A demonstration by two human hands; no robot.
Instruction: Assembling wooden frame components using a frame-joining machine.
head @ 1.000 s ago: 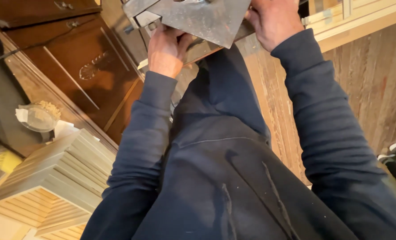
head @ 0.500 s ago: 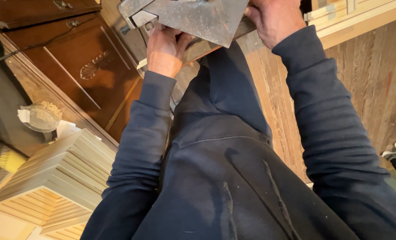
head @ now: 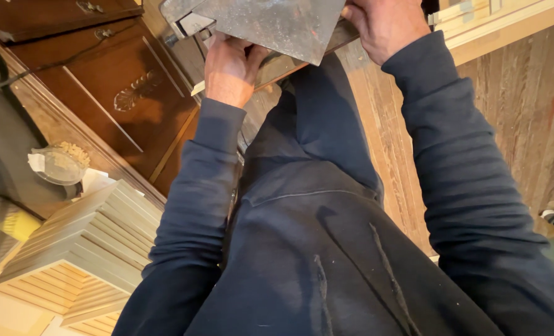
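Both hands are up at the top of the view, gripping a grey metal panel (head: pixel 270 25) with a speckled, scuffed face and one corner pointing down toward the body. The left hand (head: pixel 232 70) is curled under its lower left edge, fingers wrapped around the underside, thumb side against a pale wooden strip (head: pixel 277 65) that runs just beneath the panel. The right hand (head: pixel 386 26) is clamped on the panel's right edge, fingers folded over it; the fingertips themselves are hidden behind the metal.

Left of the left hand's grip there's a dark brown wooden cabinet (head: pixel 112 87) with a carved leaf ornament on its door. Further down on that side, a stack of pale louvered shutters (head: pixel 87 239), and a clear round plastic lid (head: pixel 56 165) lying next to them. Right of the right-hand grip is a light wood ledge (head: pixel 507 22) over rough plank flooring (head: pixel 526 124).
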